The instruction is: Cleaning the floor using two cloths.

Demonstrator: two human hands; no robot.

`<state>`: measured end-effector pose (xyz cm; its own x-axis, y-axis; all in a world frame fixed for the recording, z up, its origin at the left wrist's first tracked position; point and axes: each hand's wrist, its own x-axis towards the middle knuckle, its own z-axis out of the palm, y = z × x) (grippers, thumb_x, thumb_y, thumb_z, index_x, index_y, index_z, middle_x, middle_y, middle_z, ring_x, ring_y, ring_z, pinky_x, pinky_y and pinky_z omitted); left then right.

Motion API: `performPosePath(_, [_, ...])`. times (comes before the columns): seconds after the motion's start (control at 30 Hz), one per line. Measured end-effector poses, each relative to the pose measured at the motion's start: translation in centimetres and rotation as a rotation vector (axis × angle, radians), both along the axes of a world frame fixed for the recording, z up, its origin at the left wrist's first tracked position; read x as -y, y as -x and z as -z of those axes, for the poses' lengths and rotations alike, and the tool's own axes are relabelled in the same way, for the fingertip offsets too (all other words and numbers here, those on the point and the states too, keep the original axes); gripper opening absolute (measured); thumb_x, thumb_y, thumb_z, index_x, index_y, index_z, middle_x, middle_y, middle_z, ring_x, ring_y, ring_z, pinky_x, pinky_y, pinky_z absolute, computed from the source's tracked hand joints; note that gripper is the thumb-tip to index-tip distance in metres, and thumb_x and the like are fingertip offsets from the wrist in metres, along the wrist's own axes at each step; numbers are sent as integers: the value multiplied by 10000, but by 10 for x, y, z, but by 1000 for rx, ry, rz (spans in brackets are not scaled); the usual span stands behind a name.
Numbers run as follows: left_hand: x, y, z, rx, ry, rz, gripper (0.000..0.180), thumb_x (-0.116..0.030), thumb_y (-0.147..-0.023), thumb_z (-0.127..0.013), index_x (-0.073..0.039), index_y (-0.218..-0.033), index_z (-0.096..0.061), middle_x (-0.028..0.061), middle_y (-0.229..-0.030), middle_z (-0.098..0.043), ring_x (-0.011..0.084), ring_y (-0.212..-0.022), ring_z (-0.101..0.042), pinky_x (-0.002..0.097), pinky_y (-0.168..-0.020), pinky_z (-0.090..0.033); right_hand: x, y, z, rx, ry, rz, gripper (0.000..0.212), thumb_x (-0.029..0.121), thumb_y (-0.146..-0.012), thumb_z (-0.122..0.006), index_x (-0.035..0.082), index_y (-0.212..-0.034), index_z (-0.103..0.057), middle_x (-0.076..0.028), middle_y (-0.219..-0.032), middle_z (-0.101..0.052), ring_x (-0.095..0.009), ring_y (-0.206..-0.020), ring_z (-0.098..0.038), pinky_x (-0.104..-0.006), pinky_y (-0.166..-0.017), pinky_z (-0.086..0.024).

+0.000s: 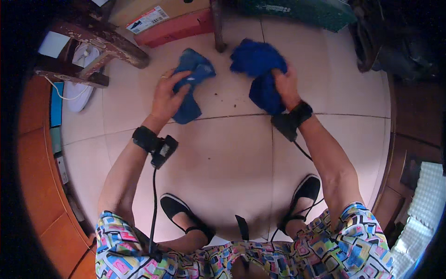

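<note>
Above the tiled floor, my left hand (168,95) is closed around a lighter blue cloth (188,110), thumb and fingers pinching its middle. Parts of that cloth stick out above and below the fingers. To the right, my right hand (288,88) grips a deeper blue cloth (258,58), bunched and folded, with one lobe spreading up and left and another hanging below. The two cloths are apart from each other. Several dark crumbs (235,106) lie on the floor between them. Black straps with small devices and cables sit on both wrists.
Worn wooden furniture legs (118,46) stand at the far left beside a white object with a cord (81,95). A red box (179,29) and a green box (306,14) are at the back. Orange-brown cabinets (42,186) line the left; a checkered cloth (425,200) hangs at right.
</note>
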<state>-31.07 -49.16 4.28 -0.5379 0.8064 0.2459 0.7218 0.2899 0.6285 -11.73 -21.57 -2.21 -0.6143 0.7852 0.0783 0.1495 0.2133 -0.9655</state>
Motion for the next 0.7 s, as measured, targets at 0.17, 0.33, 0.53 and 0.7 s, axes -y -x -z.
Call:
performPosePath(0.17, [-65,-121,17,-190,63,240,352,-131,-754,-635,-121,-1107,-632,152,-1145,-571,340,-1055,-537,457,-841,-456,-47,-48,-9,32,-62,261,398,187,-823,-622,5,-1173,-565,-161,-1038,-651,-279,-926,-614,-360,-832,-470])
performPosePath(0.33, [-107,-192,36,-405,212,399,390,-145,-773,-584,-135,-1160,-622,134,-1225,-529,326,-1193,-453,502,-942,-406,-47,-74,-2,237,-481,240,458,139,-788,-604,39,-1227,-527,-204,-1069,-626,-358,-988,-600,-394,-883,-456])
performPosePath(0.53, [-85,-110,39,-475,420,58,368,-119,-766,-575,-146,-1129,-621,110,-1269,-511,307,-1185,-462,486,-857,-419,-42,-70,4,315,-591,285,516,120,-751,-623,48,-1248,-506,-216,-1125,-571,-398,-1042,-552,-461,-905,-442])
performPosePath(0.7, [-9,-21,29,-521,460,-262,371,-116,-771,-598,-154,-1138,-631,133,-1221,-545,314,-1098,-537,485,-807,-473,-32,-59,-3,392,-595,314,518,149,-758,-638,51,-1249,-501,-212,-1132,-560,-407,-1036,-542,-471,-888,-445])
